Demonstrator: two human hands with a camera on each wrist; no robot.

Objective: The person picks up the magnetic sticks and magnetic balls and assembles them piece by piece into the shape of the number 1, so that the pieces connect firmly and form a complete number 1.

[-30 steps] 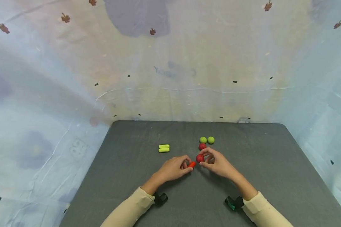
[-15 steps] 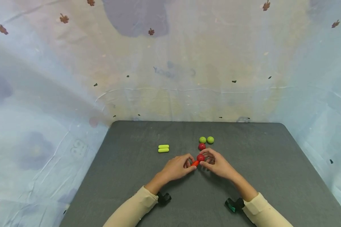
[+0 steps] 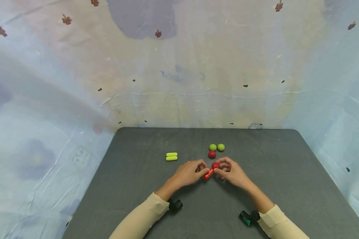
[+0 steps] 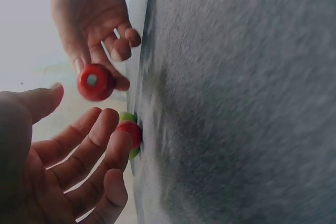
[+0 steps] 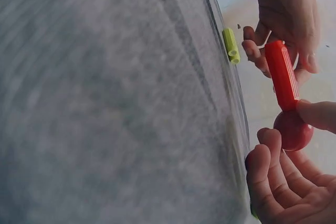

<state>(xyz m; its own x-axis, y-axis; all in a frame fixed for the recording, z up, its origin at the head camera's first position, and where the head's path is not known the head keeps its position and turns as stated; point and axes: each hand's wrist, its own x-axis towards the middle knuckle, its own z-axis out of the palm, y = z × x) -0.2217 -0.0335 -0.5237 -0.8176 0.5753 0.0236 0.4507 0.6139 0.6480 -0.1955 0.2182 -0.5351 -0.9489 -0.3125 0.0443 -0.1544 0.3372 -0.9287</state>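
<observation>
Beyond the hands (image 3: 189, 172) (image 3: 234, 173), balls (image 3: 213, 148) and green rods (image 3: 172, 158) obstruct — free room between.

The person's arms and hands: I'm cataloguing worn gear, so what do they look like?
The left sleeve and right sleeve are cream-coloured. The left hand and right hand wear no gloves. A left black device and right black device sit by the cuffs, the latter showing a green patch.

There are two red balls (image 3: 212, 154), two green balls (image 3: 221, 147), two yellow-green rods (image 3: 172, 158), one red rod (image 5: 282, 74).
</observation>
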